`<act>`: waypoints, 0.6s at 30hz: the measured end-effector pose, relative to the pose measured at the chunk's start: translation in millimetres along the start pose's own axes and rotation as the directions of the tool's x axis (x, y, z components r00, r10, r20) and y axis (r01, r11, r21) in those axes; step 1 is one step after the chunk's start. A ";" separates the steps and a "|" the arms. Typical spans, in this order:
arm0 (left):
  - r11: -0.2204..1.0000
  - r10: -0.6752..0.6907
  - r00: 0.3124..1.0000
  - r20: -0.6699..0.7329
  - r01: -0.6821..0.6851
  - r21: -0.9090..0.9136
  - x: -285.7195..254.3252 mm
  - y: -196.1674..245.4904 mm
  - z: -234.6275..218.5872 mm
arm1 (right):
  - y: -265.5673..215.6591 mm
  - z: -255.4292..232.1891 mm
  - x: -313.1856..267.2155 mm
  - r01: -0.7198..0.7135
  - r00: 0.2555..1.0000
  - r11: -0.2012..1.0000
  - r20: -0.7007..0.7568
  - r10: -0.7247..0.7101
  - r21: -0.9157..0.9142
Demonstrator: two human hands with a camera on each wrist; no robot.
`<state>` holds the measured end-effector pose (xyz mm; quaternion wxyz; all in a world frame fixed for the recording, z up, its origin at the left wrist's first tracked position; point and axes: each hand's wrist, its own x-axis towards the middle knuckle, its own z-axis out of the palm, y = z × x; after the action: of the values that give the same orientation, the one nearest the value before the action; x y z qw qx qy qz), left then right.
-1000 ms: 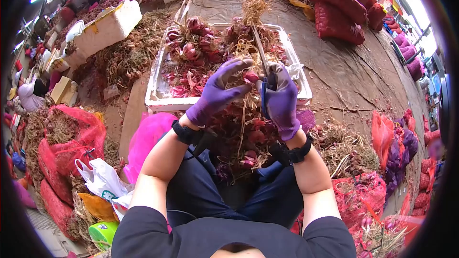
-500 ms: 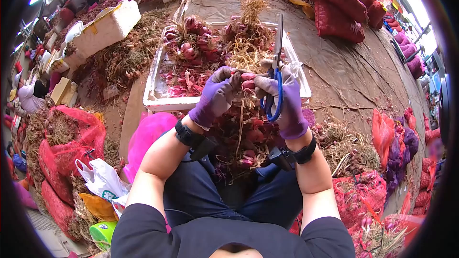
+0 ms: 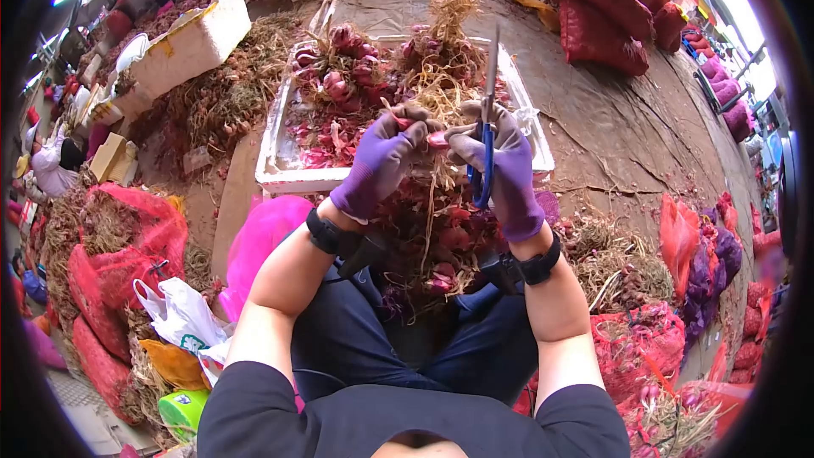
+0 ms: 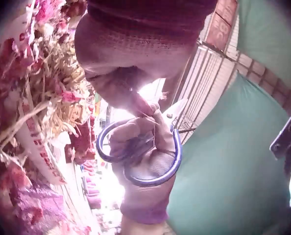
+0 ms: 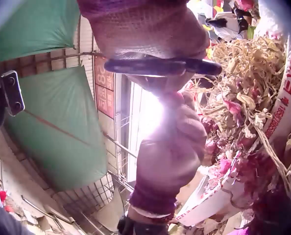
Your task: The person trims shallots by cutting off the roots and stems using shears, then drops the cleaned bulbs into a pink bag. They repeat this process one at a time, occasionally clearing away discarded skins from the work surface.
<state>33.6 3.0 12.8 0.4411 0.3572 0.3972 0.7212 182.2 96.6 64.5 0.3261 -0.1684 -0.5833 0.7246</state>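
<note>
Both hands wear purple gloves with greyish palms and meet over the front of a white foam tray (image 3: 309,180). The left hand (image 3: 373,161) pinches a small reddish shallot (image 3: 437,139) from its left side, and a thin reddish strip of skin (image 3: 402,123) shows at its fingertips. Against the shallot's other side are the right hand's (image 3: 509,170) thumb and fingertips. The right hand also holds scissors (image 3: 491,76) with blue handles, their blades pointing up and away. In the left wrist view both handle loops (image 4: 157,180) hang around the right hand's fingers.
Bunched shallots (image 3: 339,89), dry stems (image 3: 445,17) and loose red skins lie in the tray. More shallots and skins (image 3: 449,242) heap between the knees. Red mesh sacks (image 3: 602,38) stand at the back right; a white foam box (image 3: 191,51) lies at the left.
The scissors have swung from the shallot to upright in the right hand. The right fingertips have moved onto the shallot, and the left fingers have closed in and drawn slightly left with a skin strip.
</note>
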 end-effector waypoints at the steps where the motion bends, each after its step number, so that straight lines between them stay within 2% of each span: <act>1: 0.991 0.074 0.997 0.004 -0.073 -0.111 1.8 2.8 0.9 | -1.1 0.4 -0.2 0.000 1.000 1.000 0.003 0.000 0.000; 2: 0.991 0.075 0.997 0.005 -0.074 -0.108 0.7 6.7 1.1 | -2.4 -0.2 -0.1 0.026 0.999 1.000 -0.041 -0.026 0.006; 4: 0.926 0.056 0.994 -0.090 -0.085 -0.368 -3.1 16.0 1.9 | -8.6 -2.9 -1.4 0.053 0.995 0.999 -0.084 -0.052 0.007; 5: 0.896 0.088 0.996 -0.018 -0.087 -0.436 -0.8 13.0 -5.9 | -14.4 -4.3 -3.1 0.009 0.994 0.994 -0.110 0.002 0.106; 6: 0.896 0.089 0.996 -0.017 -0.087 -0.436 1.0 12.0 -10.7 | -18.0 -7.1 -3.9 -0.030 0.990 0.978 -0.131 0.058 0.205; 7: 0.934 0.055 0.983 0.176 0.012 -0.356 2.7 14.0 -11.8 | -9.3 -9.7 5.5 0.046 0.988 0.982 -0.153 -0.017 0.186; 8: 0.961 0.003 0.933 0.360 0.097 -0.257 3.2 15.1 -11.1 | -7.0 -16.8 4.6 0.047 0.987 0.982 -0.158 -0.017 0.184; 9: 0.981 -0.091 0.898 0.431 0.156 -0.117 -0.8 14.8 -7.8 | -5.9 -22.5 3.1 0.001 0.994 0.979 -0.111 0.022 0.205; 10: 0.980 -0.094 0.897 0.431 0.159 -0.117 -2.5 13.2 -6.7 | -7.4 -23.2 1.2 -0.047 0.996 0.973 -0.063 0.063 0.225; 12: 0.941 -0.155 0.806 0.572 0.296 -0.163 -3.3 11.9 -6.5 | -4.7 -24.4 3.0 -0.062 0.995 0.982 -0.061 0.074 0.176; 13: 0.937 -0.211 0.821 0.530 0.324 -0.129 -4.5 19.0 -11.0 | -1.7 -24.8 6.0 -0.018 0.995 0.988 -0.094 0.033 0.155; 14: 0.937 -0.212 0.820 0.531 0.326 -0.129 -4.2 19.7 -16.4 | 2.2 -26.1 10.9 0.027 0.992 0.991 -0.125 -0.010 0.133; 15: 0.977 -0.183 0.817 0.547 0.213 0.009 -3.7 17.6 -22.6 | 8.9 -39.0 17.1 0.062 0.985 0.997 -0.166 -0.052 0.056; 16: 0.985 -0.157 0.809 0.567 0.090 0.145 -3.8 16.2 -28.5 | 1.2 -33.1 15.3 0.075 0.986 0.980 -0.159 -0.045 0.183; 17: 0.953 -0.302 0.699 0.648 0.233 0.193 -3.9 16.0 -33.8 | -0.3 -37.3 16.2 0.068 0.984 0.982 -0.174 -0.037 0.176; 18: 0.916 -0.392 0.642 0.658 0.336 0.218 -8.0 8.6 -31.6 | -1.9 -43.4 17.7 0.061 0.982 0.984 -0.187 -0.028 0.168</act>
<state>6.1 -15.1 5.6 0.6787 0.5283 0.2947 0.4164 196.9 140.6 57.3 0.4082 -0.1926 -0.4893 0.7462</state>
